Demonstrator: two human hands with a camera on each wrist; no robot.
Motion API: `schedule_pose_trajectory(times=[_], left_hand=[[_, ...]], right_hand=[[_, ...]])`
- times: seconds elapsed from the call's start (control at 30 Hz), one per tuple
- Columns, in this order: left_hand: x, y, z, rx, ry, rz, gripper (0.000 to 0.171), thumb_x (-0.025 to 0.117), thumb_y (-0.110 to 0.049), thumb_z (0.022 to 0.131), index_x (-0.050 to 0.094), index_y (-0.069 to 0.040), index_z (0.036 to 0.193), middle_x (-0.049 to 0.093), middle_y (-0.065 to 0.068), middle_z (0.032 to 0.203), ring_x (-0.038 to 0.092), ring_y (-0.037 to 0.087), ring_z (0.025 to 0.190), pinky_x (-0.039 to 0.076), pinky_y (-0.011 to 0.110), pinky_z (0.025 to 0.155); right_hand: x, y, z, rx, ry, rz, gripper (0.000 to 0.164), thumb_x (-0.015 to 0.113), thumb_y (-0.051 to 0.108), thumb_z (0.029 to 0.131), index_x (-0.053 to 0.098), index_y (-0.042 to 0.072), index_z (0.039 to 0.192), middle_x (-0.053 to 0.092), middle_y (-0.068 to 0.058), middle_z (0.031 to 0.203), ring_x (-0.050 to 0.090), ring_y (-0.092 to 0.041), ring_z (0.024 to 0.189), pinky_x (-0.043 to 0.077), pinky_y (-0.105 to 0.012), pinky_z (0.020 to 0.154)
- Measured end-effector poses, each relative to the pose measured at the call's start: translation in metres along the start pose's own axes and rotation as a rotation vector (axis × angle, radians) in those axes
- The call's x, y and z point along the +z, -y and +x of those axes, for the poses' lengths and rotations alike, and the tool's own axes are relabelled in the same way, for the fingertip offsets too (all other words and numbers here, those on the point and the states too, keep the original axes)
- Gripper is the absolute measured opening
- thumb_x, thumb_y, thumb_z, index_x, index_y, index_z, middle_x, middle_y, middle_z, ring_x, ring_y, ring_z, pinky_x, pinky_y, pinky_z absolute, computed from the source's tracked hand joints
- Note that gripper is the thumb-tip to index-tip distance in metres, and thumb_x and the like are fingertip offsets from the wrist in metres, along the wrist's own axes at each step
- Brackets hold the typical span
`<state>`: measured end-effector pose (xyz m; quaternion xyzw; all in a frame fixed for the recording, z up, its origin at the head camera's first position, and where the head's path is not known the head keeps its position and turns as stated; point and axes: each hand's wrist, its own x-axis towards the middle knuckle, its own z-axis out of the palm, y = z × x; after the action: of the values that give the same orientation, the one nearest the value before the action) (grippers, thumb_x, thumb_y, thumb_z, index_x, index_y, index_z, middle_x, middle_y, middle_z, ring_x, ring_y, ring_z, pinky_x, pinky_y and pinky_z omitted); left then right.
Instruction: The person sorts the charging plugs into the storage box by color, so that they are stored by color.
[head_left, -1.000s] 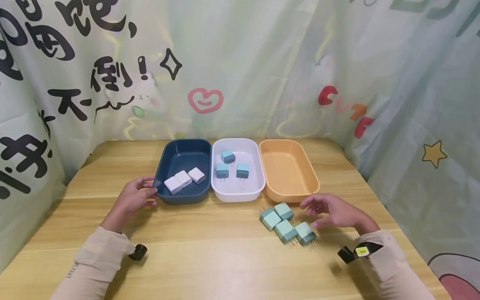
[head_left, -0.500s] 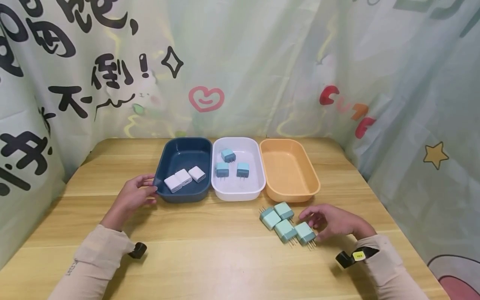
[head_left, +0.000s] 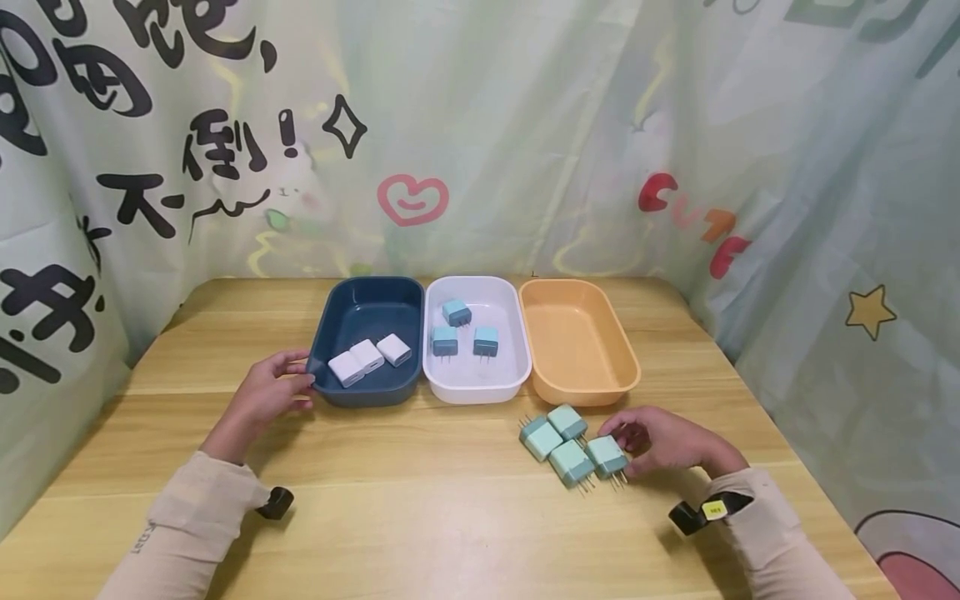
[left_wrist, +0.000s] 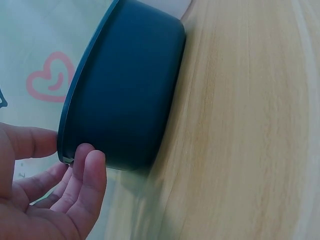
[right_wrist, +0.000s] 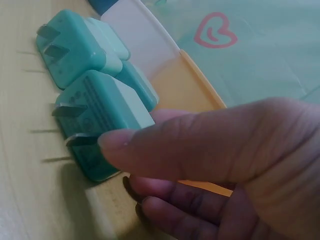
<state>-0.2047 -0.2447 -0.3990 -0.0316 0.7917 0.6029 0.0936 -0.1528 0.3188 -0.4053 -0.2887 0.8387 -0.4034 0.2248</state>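
Observation:
My left hand (head_left: 264,393) pinches the near left rim of a dark blue tray (head_left: 378,396); the left wrist view shows its thumb on the rim and fingers against the outer wall. Three white chargers (head_left: 366,356) lie inside that tray. My right hand (head_left: 667,439) pinches a two-tone green charger (head_left: 606,456) at the right of a small group on the table. Up close in the right wrist view, the thumb (right_wrist: 117,142) lies on the pronged face, beside the metal prongs. The index fingertip is hidden behind the charger. Other green chargers (head_left: 572,463) lie against it.
A white tray (head_left: 476,392) with three blue chargers (head_left: 485,341) stands between the dark blue tray and a bare orange tray (head_left: 585,392). All three stand side by side on a wooden table (head_left: 420,517). A printed curtain (head_left: 495,150) hangs behind.
My right hand has come down and towards me onto the rightmost green charger, which has shifted slightly up and left. My left hand stays on the dark blue tray.

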Motion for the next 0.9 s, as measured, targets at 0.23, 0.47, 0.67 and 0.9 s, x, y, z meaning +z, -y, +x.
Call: schedule_pose_trajectory(times=[0.23, 0.47, 0.67, 0.9], left_hand=[[0.0001, -0.0007, -0.0010, 0.010, 0.001, 0.000, 0.054, 0.051, -0.001, 0.097, 0.030, 0.005, 0.147, 0.041, 0.028, 0.131, 0.062, 0.021, 0.087, 0.058, 0.031, 0.073], [-0.0006, 0.0040, -0.0029, -0.007, -0.002, 0.012, 0.055, 0.052, -0.002, 0.098, 0.030, 0.005, 0.147, 0.040, 0.029, 0.132, 0.063, 0.019, 0.086, 0.058, 0.031, 0.072], [-0.0004, 0.0058, -0.0026, 0.001, -0.004, -0.012, 0.055, 0.052, -0.001, 0.097, 0.030, 0.005, 0.147, 0.040, 0.027, 0.131, 0.062, 0.019, 0.085, 0.058, 0.031, 0.072], [0.0008, 0.0004, -0.0006, 0.010, -0.001, -0.012, 0.055, 0.052, 0.000, 0.097, 0.030, 0.005, 0.147, 0.040, 0.029, 0.132, 0.062, 0.019, 0.085, 0.058, 0.030, 0.072]], right_hand=[[-0.0018, -0.0038, -0.0002, -0.005, -0.002, 0.009, 0.050, 0.082, 0.006, 0.072, 0.061, -0.002, 0.117, 0.064, -0.008, 0.098, 0.061, -0.020, 0.087, 0.056, -0.034, 0.077], [0.0034, -0.0054, 0.0018, -0.001, 0.020, 0.021, 0.053, 0.083, 0.003, 0.070, 0.061, -0.002, 0.117, 0.064, -0.007, 0.096, 0.061, -0.018, 0.086, 0.056, -0.033, 0.076], [0.0034, -0.0053, 0.0019, -0.014, 0.015, -0.002, 0.047, 0.081, 0.001, 0.070, 0.063, 0.003, 0.113, 0.064, -0.005, 0.093, 0.061, -0.017, 0.083, 0.056, -0.033, 0.074], [-0.0034, -0.0041, -0.0003, -0.036, 0.004, -0.029, 0.045, 0.081, 0.003, 0.072, 0.063, 0.004, 0.113, 0.063, -0.005, 0.094, 0.060, -0.017, 0.083, 0.056, -0.033, 0.073]])
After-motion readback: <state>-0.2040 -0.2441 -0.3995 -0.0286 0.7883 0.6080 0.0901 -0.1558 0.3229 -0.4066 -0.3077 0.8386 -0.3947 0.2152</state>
